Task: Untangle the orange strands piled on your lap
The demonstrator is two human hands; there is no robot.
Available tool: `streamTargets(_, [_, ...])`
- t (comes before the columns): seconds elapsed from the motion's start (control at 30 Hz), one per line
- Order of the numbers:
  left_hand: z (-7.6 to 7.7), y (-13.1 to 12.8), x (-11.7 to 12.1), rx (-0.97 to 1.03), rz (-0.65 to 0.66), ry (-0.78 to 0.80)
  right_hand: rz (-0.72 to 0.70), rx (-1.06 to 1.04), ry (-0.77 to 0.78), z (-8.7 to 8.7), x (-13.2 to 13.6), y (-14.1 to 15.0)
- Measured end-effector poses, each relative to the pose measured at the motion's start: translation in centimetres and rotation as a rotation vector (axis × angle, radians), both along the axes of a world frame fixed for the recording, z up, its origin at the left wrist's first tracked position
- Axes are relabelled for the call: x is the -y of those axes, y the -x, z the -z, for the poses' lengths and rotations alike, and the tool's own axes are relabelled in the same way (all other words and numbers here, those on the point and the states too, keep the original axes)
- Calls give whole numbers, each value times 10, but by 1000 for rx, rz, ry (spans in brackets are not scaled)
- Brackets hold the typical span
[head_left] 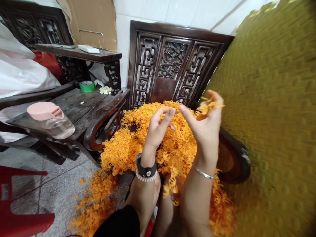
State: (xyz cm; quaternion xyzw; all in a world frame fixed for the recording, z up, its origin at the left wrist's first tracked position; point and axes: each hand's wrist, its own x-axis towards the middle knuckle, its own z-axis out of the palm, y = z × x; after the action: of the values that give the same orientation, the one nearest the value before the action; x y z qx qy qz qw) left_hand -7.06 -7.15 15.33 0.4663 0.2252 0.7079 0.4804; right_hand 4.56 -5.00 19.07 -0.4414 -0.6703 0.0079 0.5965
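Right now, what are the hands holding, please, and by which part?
The right hand pinches curly orange strands by their middle; the left hand appears empty.

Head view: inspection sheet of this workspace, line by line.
Surface: grey tiled floor, dark wooden bench at left.
Job's things: heap of curly orange strips against a carved dark wood chair, more scattered on the floor.
Clutter: pink-lidded glass jug, green tape roll, red plastic stool.
Grippers: right hand pinches a tuft of orange strips; left hand, with a black watch, holds nothing visible.
Cables: nothing seen.
Surroundings: white tiled wall, cardboard sheet, mustard quilted fabric.
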Motion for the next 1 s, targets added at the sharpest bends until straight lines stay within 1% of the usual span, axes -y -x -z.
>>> streamTargets(0.03, [-1,-4,1,-57,-37,-15,6,36,38,8,3,3])
streamTargets(0.1, [-2,-10,2,-197,-158,-38,27,125,90,19,10,8])
streamTargets(0.17, [-2,-13,4,-345,-278,-68,66,221,105,22,15,8])
streamTargets(0.2, [-2,-13,4,-406,-305,-90,75,268,113,22,18,7])
streamTargets(0.23, [-1,-12,4,-458,-308,-109,61,306,125,22,19,6])
streamTargets(0.33, [4,-6,-1,-559,-259,-123,-80,336,171,23,21,5])
streamTargets(0.4, [9,-3,-6,-560,-244,-109,-145,305,198,27,21,6])
streamTargets(0.47, [14,-3,-14,-448,-247,-94,-230,210,259,30,20,8])
streamTargets(0.5, [16,-3,-17,-364,-242,-83,-300,130,305,31,20,9])
streamTargets(0.57, [19,-5,-23,-206,-223,-63,-483,-73,422,31,21,8])
streamTargets(0.6, [20,-6,-24,-161,-206,-57,-578,-176,476,31,20,6])
streamTargets(0.67, [21,-7,-26,-127,-182,-54,-741,-353,545,30,19,3])
streamTargets(0.73, [20,-7,-25,-123,-166,-62,-825,-482,572,31,16,0])
streamTargets(0.77, [20,-7,-24,-129,-163,-70,-829,-523,581,32,15,0])
streamTargets(0.83, [20,-7,-24,-158,-193,-83,-788,-557,592,35,11,1])
streamTargets(0.9, [22,-7,-25,-225,-226,-80,-736,-525,574,38,8,4])
streamTargets(1.0, [28,-7,-31,-369,-232,-3,-629,-469,565,44,1,10])
